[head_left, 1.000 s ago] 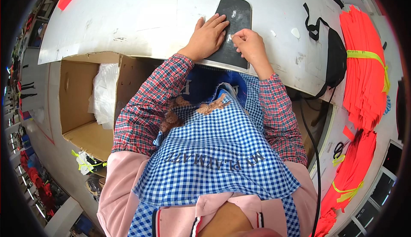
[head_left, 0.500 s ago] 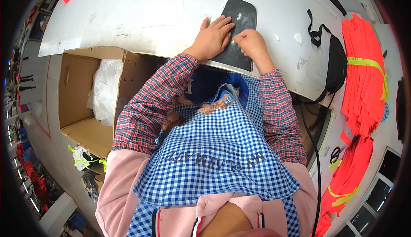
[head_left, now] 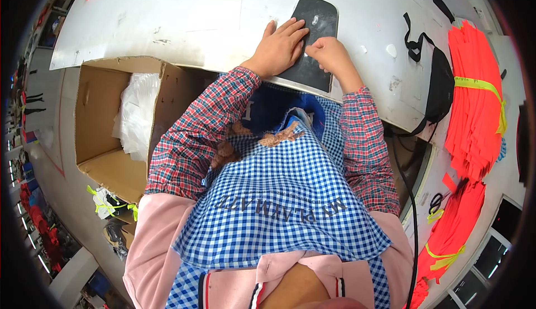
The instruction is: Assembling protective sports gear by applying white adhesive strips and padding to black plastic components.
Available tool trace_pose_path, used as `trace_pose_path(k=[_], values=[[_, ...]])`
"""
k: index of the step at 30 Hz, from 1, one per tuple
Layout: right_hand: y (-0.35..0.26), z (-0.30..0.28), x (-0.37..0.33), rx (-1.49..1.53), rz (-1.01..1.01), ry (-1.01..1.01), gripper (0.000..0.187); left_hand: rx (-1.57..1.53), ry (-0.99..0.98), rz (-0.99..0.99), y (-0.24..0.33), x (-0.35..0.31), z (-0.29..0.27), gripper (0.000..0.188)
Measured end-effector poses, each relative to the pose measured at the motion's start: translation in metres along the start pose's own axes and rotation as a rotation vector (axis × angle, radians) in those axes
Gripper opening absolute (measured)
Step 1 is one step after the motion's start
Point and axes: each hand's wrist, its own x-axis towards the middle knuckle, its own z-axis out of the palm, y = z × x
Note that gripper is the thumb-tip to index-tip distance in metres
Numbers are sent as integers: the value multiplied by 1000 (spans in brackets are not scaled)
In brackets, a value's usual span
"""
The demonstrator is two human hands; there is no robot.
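A black flat panel (head_left: 316, 21) with rounded far corners lies at the near edge of the white table, with pale smudges on it. My left hand (head_left: 277, 46) rests flat across its left side, fingers spread and pointing away from me. Over the panel's right side, my right hand (head_left: 331, 55) is closed in a pinch, its thumb and forefinger close to my left fingers. A tiny pale spot shows by the pinching fingertips; whatever they hold is too small to make out.
Left of me stands an open cardboard box (head_left: 92, 108) holding clear plastic bags (head_left: 138, 113). A black bag piece with straps (head_left: 438, 83) lies on the table (head_left: 184, 7) to the right. Beyond are bundles of orange-red strips (head_left: 472, 108) and scissors (head_left: 436, 202). A black cable (head_left: 414, 219) hangs beside my right arm.
The whole view has shifted slightly. My left hand stays flat on the panel, and my right hand keeps its pinch in nearly the same place.
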Motion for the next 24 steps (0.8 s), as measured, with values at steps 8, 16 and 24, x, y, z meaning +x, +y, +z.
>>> trace_pose_path(k=[8, 16, 24], values=[[12, -16, 50, 277, -29, 302, 29, 18, -57, -23, 3, 4, -2, 41], [0, -19, 75, 8, -28, 333, 34, 19, -41, -24, 4, 4, -3, 41], [14, -16, 87, -4, -23, 329, 37, 22, -65, -21, 6, 6, -4, 41]])
